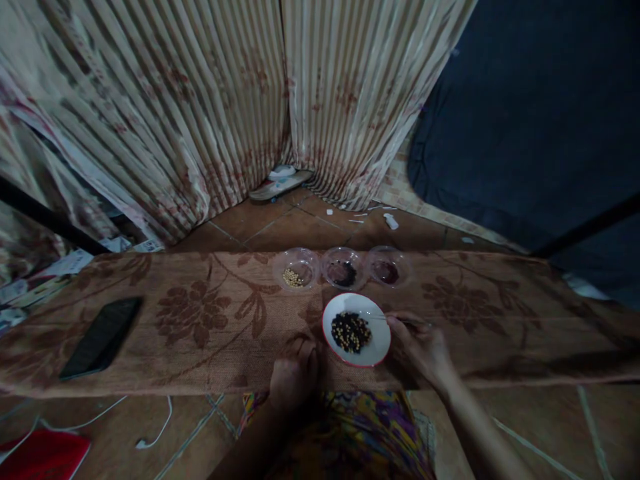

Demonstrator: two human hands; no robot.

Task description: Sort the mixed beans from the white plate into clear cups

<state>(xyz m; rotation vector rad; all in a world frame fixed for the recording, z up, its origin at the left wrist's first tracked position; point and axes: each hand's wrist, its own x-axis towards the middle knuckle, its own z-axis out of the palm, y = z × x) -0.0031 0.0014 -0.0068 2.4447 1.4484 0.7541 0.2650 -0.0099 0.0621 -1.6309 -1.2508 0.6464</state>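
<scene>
A white bowl with a red rim point(381, 347) stands on the cloth-covered table, holding mixed dark and pale yellow beans point(351, 332). My right hand point(423, 347) is closed on thin metal tweezers point(376, 317), whose tips reach over the beans from the bowl's right side. Left of the bowl, my left hand point(295, 372) rests curled on the cloth, with nothing visible in it. Behind the bowl are three clear plastic cups in a row: the left cup point(300, 252) has pale beans, the middle cup point(341, 251) black ones, the right cup point(387, 251) dark reddish ones.
A dark phone point(103, 337) lies at the left of the brown floral tablecloth point(230, 360). Beyond the table hang striped curtains point(225, 100), with a sandal point(283, 185) and white scraps on the tiled floor. A white cable point(167, 417) lies on the floor at the near left.
</scene>
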